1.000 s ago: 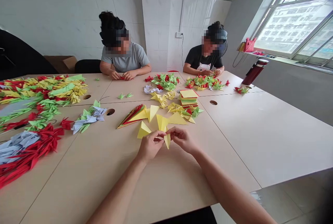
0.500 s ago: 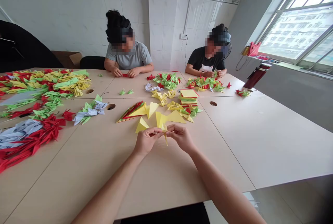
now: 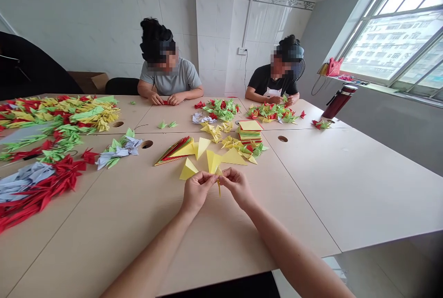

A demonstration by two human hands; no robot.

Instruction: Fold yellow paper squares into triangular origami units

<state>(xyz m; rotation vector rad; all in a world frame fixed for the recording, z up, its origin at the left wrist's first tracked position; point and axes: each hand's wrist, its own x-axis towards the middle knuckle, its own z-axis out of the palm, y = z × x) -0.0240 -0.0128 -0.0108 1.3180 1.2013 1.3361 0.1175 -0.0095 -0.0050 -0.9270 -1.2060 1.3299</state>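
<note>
Between my two hands is a small yellow folded paper piece (image 3: 219, 188), which looks like a paper crane with a thin point hanging down. My left hand (image 3: 198, 189) pinches it from the left with thumb and fingertips. From the other side my right hand (image 3: 237, 187) grips it the same way, and the fingers of both hands nearly meet. Much of the paper is hidden by the fingertips. Just beyond my hands lie yellow folded sheets (image 3: 213, 160) and a yellow folded triangle (image 3: 188, 169). A fan of red, green and yellow folded papers (image 3: 173, 151) rests to their left.
A stack of square coloured paper (image 3: 249, 133) stands behind my right hand. Heaps of paper cranes (image 3: 221, 109) lie across the table (image 3: 328, 182), with large piles (image 3: 58, 187) at left. Two people sit opposite. A dark red flask (image 3: 339, 102) stands at right.
Both hands have shifted slightly, still pinching the yellow paper, and its hanging point now reaches a little lower. The view has tilted a little.
</note>
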